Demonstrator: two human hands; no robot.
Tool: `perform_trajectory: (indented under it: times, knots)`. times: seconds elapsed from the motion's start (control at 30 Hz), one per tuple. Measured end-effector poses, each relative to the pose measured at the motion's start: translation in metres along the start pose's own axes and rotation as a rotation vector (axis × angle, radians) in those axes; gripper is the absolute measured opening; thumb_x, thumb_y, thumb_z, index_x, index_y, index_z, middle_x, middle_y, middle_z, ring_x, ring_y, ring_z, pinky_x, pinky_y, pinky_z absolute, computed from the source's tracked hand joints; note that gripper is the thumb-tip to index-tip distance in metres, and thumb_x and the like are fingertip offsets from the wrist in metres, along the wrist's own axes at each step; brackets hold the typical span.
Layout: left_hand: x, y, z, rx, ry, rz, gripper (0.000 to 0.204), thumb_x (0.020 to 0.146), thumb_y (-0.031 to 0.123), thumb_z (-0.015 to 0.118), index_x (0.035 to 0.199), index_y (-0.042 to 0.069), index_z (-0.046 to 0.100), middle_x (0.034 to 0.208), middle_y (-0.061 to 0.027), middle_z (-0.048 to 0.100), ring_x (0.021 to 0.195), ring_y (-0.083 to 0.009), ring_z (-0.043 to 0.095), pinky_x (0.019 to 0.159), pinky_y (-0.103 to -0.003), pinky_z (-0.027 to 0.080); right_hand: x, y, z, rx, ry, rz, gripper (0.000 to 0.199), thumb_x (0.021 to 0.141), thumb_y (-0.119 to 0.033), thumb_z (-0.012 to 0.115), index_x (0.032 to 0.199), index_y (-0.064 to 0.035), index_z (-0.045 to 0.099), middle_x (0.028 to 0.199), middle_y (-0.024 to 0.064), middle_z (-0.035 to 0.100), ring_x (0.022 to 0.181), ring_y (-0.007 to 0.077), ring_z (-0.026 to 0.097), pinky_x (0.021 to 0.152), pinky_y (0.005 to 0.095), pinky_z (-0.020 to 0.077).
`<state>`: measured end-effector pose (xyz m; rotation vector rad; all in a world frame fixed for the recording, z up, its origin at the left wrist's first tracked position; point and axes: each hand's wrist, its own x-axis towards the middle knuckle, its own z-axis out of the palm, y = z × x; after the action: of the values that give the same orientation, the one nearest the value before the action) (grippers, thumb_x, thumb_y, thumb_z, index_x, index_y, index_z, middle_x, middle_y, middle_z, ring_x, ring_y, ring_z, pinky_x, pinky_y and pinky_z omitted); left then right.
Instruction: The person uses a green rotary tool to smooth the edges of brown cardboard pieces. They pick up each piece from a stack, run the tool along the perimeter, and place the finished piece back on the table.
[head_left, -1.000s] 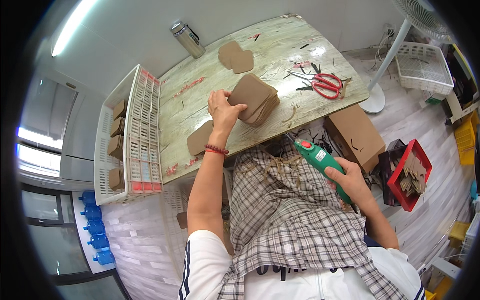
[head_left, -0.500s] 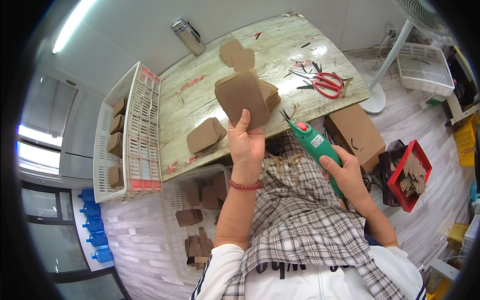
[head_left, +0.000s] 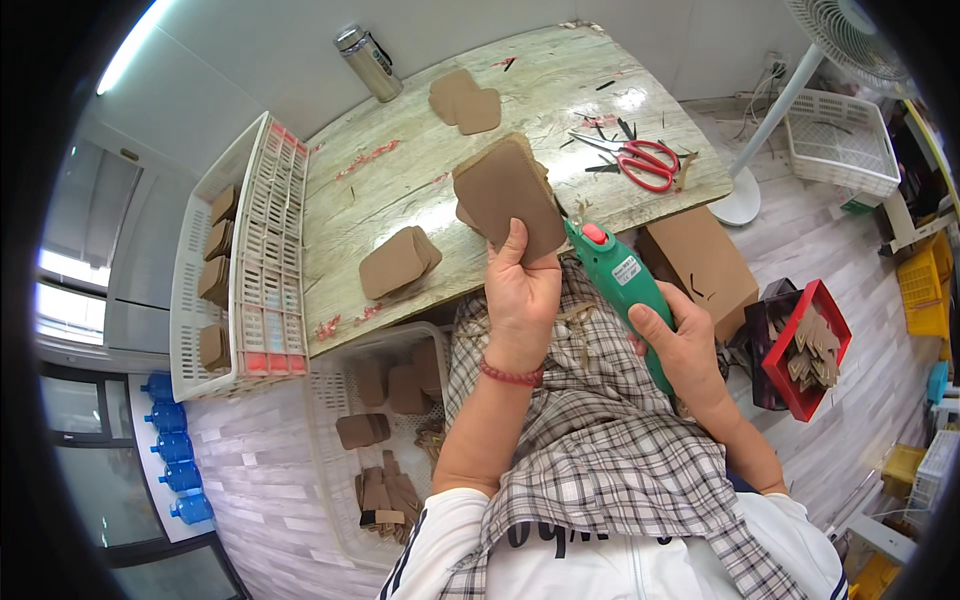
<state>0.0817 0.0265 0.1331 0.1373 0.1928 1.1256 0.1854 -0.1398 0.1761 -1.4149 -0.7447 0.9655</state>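
Our left hand (head_left: pixel 522 295) is raised above the near edge of the wooden table (head_left: pixel 400 190), fingers and thumb clamped on the lower edge of a brown cardboard piece (head_left: pixel 507 195), held flat-face toward the camera. Our right hand (head_left: pixel 685 345) is wrapped tight around the body of a green electric cutter (head_left: pixel 625 285); its tip points up toward the card's right edge, just beside it; we cannot tell whether they touch.

On the table: a stack of brown cardboard pieces (head_left: pixel 398 262) to the left of the held card, two more cut pieces (head_left: pixel 465 100) at the far side, red-handled scissors (head_left: pixel 645 160) to the right, a metal flask (head_left: pixel 367 63) at the far edge. A white crate (head_left: pixel 265 250) stands on edge at the table's left end. A red bin (head_left: pixel 805 350) with offcuts sits on the floor to our right.
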Motion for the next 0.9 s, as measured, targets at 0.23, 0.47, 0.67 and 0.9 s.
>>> perform_trajectory:
  times: [0.23, 0.47, 0.67, 0.9]
  knots:
    - [-0.014, -0.015, 0.0, 0.021, 0.022, -0.085, 0.039, 0.093, -0.001, 0.054, 0.13, 0.007, 0.047, 0.13, -0.0089, 0.056, 0.121, -0.024, 0.053, 0.107, -0.038, 0.043, 0.005, -0.008, 0.001, 0.002, 0.073, -0.023, 0.037, 0.09, -0.028, 0.068, 0.11, 0.0032, 0.061, 0.072, -0.0006, 0.057, 0.059, 0.0042, 0.05, 0.053, 0.02, 0.042]
    - [-0.023, -0.026, -0.017, 0.074, -0.013, -0.139, 0.04, 0.092, -0.001, 0.056, 0.13, 0.008, 0.047, 0.13, -0.0078, 0.055, 0.12, -0.0226, 0.054, 0.105, -0.038, 0.045, 0.01, -0.017, -0.004, 0.043, 0.093, -0.029, 0.035, 0.091, -0.029, 0.067, 0.108, 0.0022, 0.062, 0.072, 0.0, 0.057, 0.059, 0.0044, 0.051, 0.054, 0.0195, 0.0416]
    - [-0.018, -0.002, -0.03, 0.334, -0.112, -0.12, 0.036, 0.09, -0.004, 0.058, 0.124, 0.006, 0.052, 0.122, -0.0097, 0.061, 0.112, -0.0253, 0.06, 0.096, -0.04, 0.051, 0.004, -0.023, -0.031, 0.012, -0.019, 0.043, 0.033, 0.091, -0.026, 0.066, 0.108, 0.0019, 0.061, 0.074, 0.0011, 0.058, 0.06, 0.0055, 0.052, 0.055, 0.0206, 0.0435]
    - [-0.014, 0.043, -0.023, 0.633, -0.151, -0.211, 0.04, 0.086, -0.007, 0.06, 0.125, 0.0, 0.054, 0.116, -0.0102, 0.064, 0.104, -0.0195, 0.064, 0.09, -0.034, 0.054, -0.007, -0.017, -0.055, -0.047, -0.125, 0.062, 0.036, 0.089, -0.024, 0.068, 0.111, 0.0027, 0.06, 0.077, 0.0004, 0.059, 0.062, 0.0052, 0.053, 0.057, 0.0207, 0.0442]
